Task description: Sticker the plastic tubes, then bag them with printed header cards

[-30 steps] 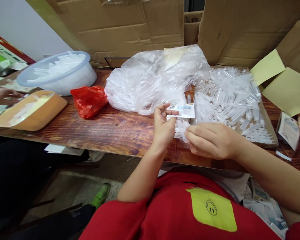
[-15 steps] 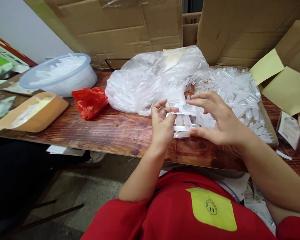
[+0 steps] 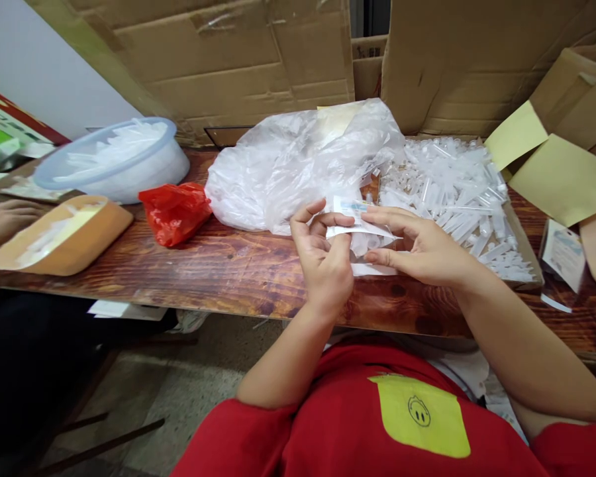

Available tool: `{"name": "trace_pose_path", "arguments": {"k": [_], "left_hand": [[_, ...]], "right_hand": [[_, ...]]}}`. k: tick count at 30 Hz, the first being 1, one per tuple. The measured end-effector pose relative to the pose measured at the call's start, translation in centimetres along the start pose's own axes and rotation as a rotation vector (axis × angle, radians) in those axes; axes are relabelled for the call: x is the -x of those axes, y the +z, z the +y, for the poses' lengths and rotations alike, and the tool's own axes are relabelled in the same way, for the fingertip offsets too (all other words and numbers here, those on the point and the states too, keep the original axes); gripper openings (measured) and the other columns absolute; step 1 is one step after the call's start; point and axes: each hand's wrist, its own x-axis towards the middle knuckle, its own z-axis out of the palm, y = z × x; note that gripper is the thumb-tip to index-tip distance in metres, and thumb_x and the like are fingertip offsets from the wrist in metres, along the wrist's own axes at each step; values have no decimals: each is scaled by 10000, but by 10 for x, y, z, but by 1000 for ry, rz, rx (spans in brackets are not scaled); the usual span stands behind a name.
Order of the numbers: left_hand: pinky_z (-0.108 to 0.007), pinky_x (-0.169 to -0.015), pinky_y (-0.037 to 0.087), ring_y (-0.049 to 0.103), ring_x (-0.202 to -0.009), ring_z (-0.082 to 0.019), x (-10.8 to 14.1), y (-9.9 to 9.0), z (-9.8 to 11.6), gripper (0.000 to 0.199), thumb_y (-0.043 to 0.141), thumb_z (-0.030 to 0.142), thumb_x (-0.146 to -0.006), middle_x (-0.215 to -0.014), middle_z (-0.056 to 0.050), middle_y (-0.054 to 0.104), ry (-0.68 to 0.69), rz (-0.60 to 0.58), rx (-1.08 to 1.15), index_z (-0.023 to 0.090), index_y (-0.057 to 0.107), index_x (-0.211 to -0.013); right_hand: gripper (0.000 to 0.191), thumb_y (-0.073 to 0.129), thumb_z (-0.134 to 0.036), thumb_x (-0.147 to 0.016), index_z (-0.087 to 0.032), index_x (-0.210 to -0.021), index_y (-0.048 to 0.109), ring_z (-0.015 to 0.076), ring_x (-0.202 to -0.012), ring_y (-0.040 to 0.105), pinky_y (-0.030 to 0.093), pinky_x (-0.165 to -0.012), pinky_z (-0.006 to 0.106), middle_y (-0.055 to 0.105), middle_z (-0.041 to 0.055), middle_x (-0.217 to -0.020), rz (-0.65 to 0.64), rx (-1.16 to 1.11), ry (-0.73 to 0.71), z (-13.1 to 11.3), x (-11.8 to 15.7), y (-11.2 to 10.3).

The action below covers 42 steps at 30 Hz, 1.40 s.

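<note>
Packet step: the clear packet (image 3: 361, 244) appears to be being squared up, its contents gathered under the printed card (image 3: 352, 207), as judged from the grip.
Packet place: it is held between both hands over the desk (image 3: 238, 268), in front of the crumpled plastic bag (image 3: 273, 169) and just beside the tray (image 3: 525, 242) of clear plastic tubes (image 3: 440, 182). Translucent pieces are seen inside.
Left hand (image 3: 328, 265): partly curled; the packet's near side is pinched by thumb and forefinger, the other fingers being loosely bent.
Right hand (image 3: 427, 248): thumb and fingers are parted in a wide pinch, the packet's other side being taken between them.
Next move's demand: light, even pressure is called for, with the packet kept level so that nothing is spilled; whether it is sealed cannot be told.
</note>
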Motion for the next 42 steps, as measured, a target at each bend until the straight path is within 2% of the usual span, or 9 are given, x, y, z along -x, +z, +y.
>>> {"name": "trace_pose_path", "arguments": {"k": [5,13,18,22,26,29,31,35,42], "left_hand": [[-147,-461,389,562,-631,-79,9,2,-4,489,619,37,-773,-897,26,642,200,-75,0,281,487,-1176],[-128,-442,385,621,-725,-101,38,13,1,517,662,35,-835,-935,-7,655,425,-275,-69,284,533,-1269],[-177,-406,395,605,-604,-64,15,-13,12,574,728,75,-804,-1165,-64,657,577,-537,-206,273,560,-1315],[-227,-524,460,617,-594,-103,-37,-41,4,165,633,173,-881,-825,0,689,508,-789,-766,218,657,-1038],[-349,-748,567,695,-801,-207,-84,-53,-26,204,514,267,-876,-950,-71,718,431,-841,-1090,194,685,-962],[-458,-924,569,699,-1017,-300,-102,-56,-48,360,473,380,-902,-1106,-138,719,439,-912,-1211,163,709,-1067],[-513,-1010,538,677,-1107,-342,-107,-57,-56,447,469,454,-909,-1181,-165,715,444,-960,-1257,147,711,-1125],[-545,-1097,488,637,-1212,-367,-107,-60,-62,567,463,519,-909,-1305,-187,679,390,-960,-1297,123,683,-1250],[-553,-1201,400,530,-1372,-379,-112,-75,-65,678,542,620,-860,-1439,-164,604,297,-896,-1251,155,648,-1342]], "right_hand": [[464,870,-421,-787,-264,-1212,772,286,-1381,579,535,-1114,437,658,107,-1423,191,-181,10,2,2,10],[153,870,-201,-765,-268,-893,817,223,-1079,737,585,-1020,420,787,37,-1107,517,-228,-98,-7,17,14],[142,876,-237,-767,-267,-883,801,234,-1039,742,600,-975,453,795,41,-1068,724,42,-104,1,65,-54],[254,885,-375,-733,-225,-903,770,247,-990,735,582,-937,448,783,119,-1051,877,362,124,47,113,-134],[381,842,-571,-703,-224,-843,772,277,-883,682,534,-838,475,772,151,-967,756,646,387,81,151,-177],[444,934,-597,-516,-246,-742,784,325,-871,614,484,-843,514,764,128,-844,566,745,482,81,160,-189],[456,901,-628,-575,-233,-777,796,368,-959,590,460,-883,534,772,145,-908,371,917,503,73,156,-193],[424,556,-518,-959,-161,-1005,780,369,-1088,591,421,-1009,540,750,196,-1111,184,1232,341,59,116,-191],[345,542,-306,-905,-147,-1150,726,354,-1163,604,486,-1016,504,706,183,-1163,46,1052,411,95,41,-152]]}}
